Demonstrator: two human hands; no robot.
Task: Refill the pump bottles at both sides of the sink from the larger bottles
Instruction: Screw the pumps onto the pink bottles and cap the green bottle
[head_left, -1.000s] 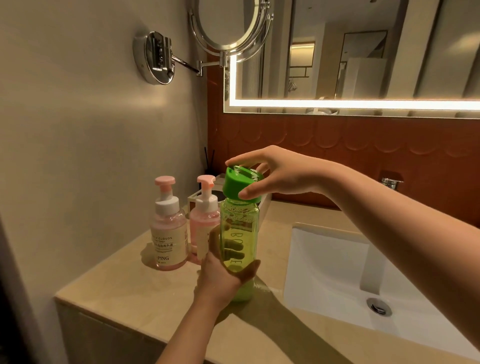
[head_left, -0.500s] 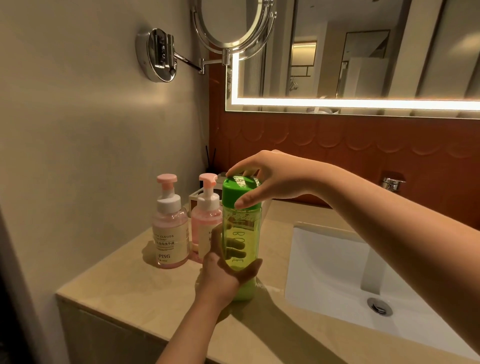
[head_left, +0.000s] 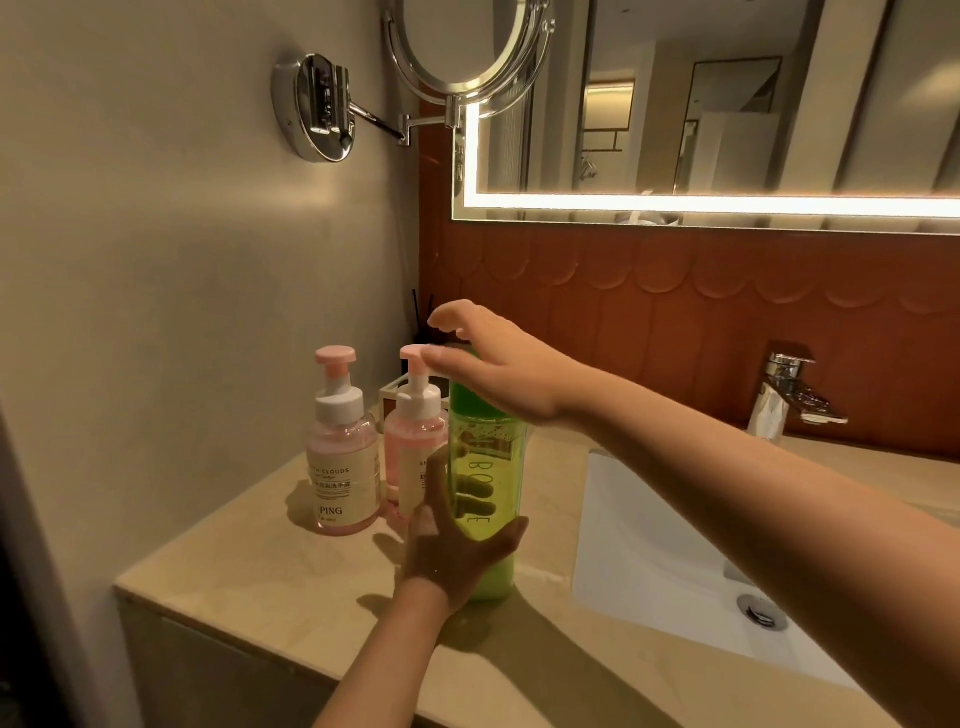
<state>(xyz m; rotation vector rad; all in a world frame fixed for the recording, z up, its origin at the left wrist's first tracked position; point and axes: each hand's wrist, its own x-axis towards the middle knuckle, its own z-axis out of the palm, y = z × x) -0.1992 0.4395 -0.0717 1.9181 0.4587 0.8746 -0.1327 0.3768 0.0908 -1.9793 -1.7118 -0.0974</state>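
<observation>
**Q:** Where is the green bottle (head_left: 485, 483)?

**A:** It stands upright on the counter (head_left: 260, 571), between the second pump bottle (head_left: 415, 447) and the sink (head_left: 649, 545). It is translucent, with lettering running down its side.

**Q:** What is the left hand (head_left: 457, 551) doing?

**A:** It grips the lower body of the green bottle. The thumb lies on the sink side. The fingers wrap round the far side and show through the plastic.

**Q:** And the right hand (head_left: 498, 364)?

**A:** It is positioned over the top of the green bottle, with the palm covering the cap. The thumb is raised. The fingers are spread, only slightly bent, and extend past the bottle toward the second pump bottle's pink head. It holds nothing visible. Whether the palm touches the cap cannot be determined.

**Q:** How are the pump bottles arranged?

**A:** 2 pink pump bottles stand side by side with their pumps fitted. The labelled pump bottle (head_left: 343, 467) is nearest the wall. The second pump bottle is just beside the green bottle.

**Q:** What are the surrounding fixtures?

**A:** There is 1 faucet (head_left: 789, 395) behind the sink, 1 lit wall mirror (head_left: 727, 104) and 1 round mirror (head_left: 467, 47) on a chrome arm.
</observation>
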